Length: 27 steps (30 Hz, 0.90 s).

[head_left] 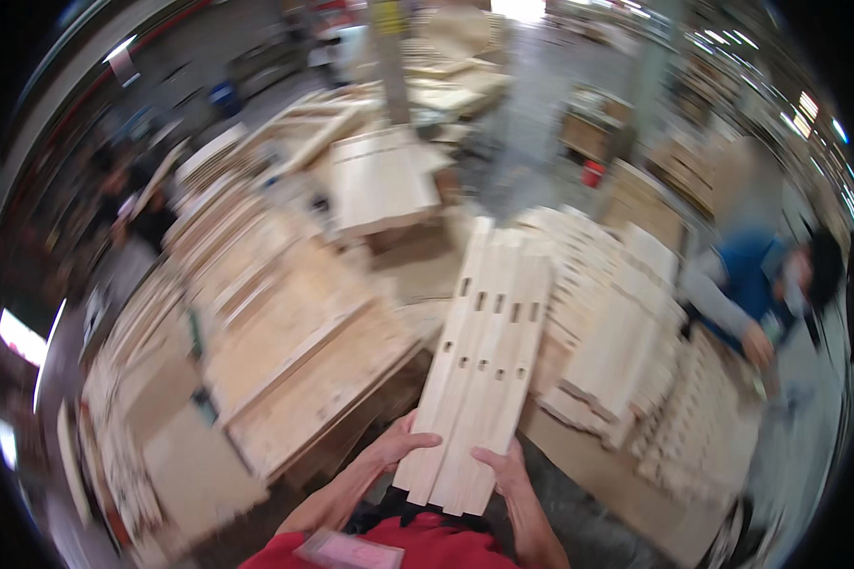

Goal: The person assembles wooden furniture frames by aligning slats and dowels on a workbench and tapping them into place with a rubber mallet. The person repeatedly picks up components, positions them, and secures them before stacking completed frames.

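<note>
Several long, pale wooden boards (481, 408) lie side by side between my two hands and point away from my body. Dark slots and smaller oval holes are cut across them in two rows. My left hand (401, 444) is closed on the left edge, thumb on top and fingers hidden underneath. On the opposite edge, my right hand (507, 467) grips in the same way. The near ends of the boards are by my red shirt, slightly uneven with each other. Their far ends reach beside a stack of notched pieces.
A plywood panel with raised strips (294, 332) lies on the left. Stacked boards (621, 322) rise on the right, close to the held ones. Behind them a person in a blue vest (745, 275) leans over the work. Another board stack (384, 185) and a post (389, 66) stand farther off.
</note>
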Each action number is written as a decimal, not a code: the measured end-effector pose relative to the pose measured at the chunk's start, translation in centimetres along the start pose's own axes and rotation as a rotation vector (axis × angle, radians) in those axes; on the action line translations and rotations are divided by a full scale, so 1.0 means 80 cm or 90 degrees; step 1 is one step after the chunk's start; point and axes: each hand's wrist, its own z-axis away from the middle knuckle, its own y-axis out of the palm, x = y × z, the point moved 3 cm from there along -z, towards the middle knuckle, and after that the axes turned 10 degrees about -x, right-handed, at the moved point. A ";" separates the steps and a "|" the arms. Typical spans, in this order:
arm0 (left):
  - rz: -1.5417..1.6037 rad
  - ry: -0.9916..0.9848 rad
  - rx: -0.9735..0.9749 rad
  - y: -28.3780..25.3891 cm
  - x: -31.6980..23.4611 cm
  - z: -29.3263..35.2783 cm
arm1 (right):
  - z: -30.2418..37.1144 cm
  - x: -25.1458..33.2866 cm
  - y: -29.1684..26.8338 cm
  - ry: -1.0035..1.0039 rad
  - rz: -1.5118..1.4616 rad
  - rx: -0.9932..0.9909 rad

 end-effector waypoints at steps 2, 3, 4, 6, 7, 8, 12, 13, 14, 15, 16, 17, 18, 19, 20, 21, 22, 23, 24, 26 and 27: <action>0.005 0.098 -0.062 -0.020 0.002 0.068 | 0.023 -0.008 0.034 -0.009 0.062 0.060; 0.003 0.145 -0.107 -0.036 0.004 0.107 | 0.037 -0.009 0.063 -0.012 0.089 0.112; 0.037 0.178 -0.141 -0.054 0.013 0.145 | 0.051 -0.014 0.091 -0.006 0.112 0.179; 0.096 0.246 -0.198 -0.092 0.033 0.217 | 0.078 -0.026 0.160 0.016 0.169 0.302; 0.116 0.280 -0.258 -0.119 0.040 0.261 | 0.094 -0.049 0.200 0.038 0.206 0.349; 0.136 0.313 -0.314 -0.143 0.046 0.303 | 0.107 -0.071 0.239 0.057 0.244 0.393; 0.265 0.431 -0.457 -0.248 0.096 0.434 | 0.143 -0.198 0.382 0.128 0.361 0.589; 0.301 0.433 -0.500 -0.283 0.111 0.467 | 0.160 -0.238 0.421 0.152 0.379 0.622; 0.334 0.435 -0.546 -0.318 0.125 0.503 | 0.183 -0.273 0.464 0.187 0.397 0.653; 0.367 0.436 -0.589 -0.353 0.137 0.535 | 0.202 -0.314 0.504 0.224 0.414 0.690; 0.401 0.453 -0.604 -0.389 0.152 0.562 | 0.218 -0.358 0.541 0.263 0.431 0.724; 0.425 0.464 -0.613 -0.421 0.160 0.582 | 0.225 -0.400 0.572 0.296 0.452 0.752; 0.450 0.474 -0.619 -0.454 0.167 0.600 | 0.231 -0.440 0.600 0.315 0.464 0.759; 0.479 0.477 -0.629 -0.483 0.181 0.619 | 0.239 -0.485 0.620 0.343 0.477 0.764; 0.487 0.469 -0.646 -0.514 0.191 0.638 | 0.252 -0.523 0.644 0.370 0.478 0.777; 0.485 0.464 -0.669 -0.550 0.198 0.657 | 0.261 -0.557 0.671 0.365 0.477 0.787; 0.489 0.462 -0.687 -0.585 0.203 0.671 | 0.266 -0.591 0.697 0.357 0.482 0.794; 0.495 0.454 -0.696 -0.615 0.208 0.679 | 0.267 -0.622 0.715 0.347 0.491 0.791; 0.502 0.438 -0.688 -0.647 0.203 0.684 | 0.260 -0.647 0.738 0.316 0.538 0.764; 0.524 0.395 -0.696 -0.699 0.205 0.701 | 0.271 -0.684 0.762 0.156 0.545 0.754; 0.513 0.404 -0.761 -0.712 0.210 0.705 | 0.275 -0.695 0.771 0.073 0.546 0.744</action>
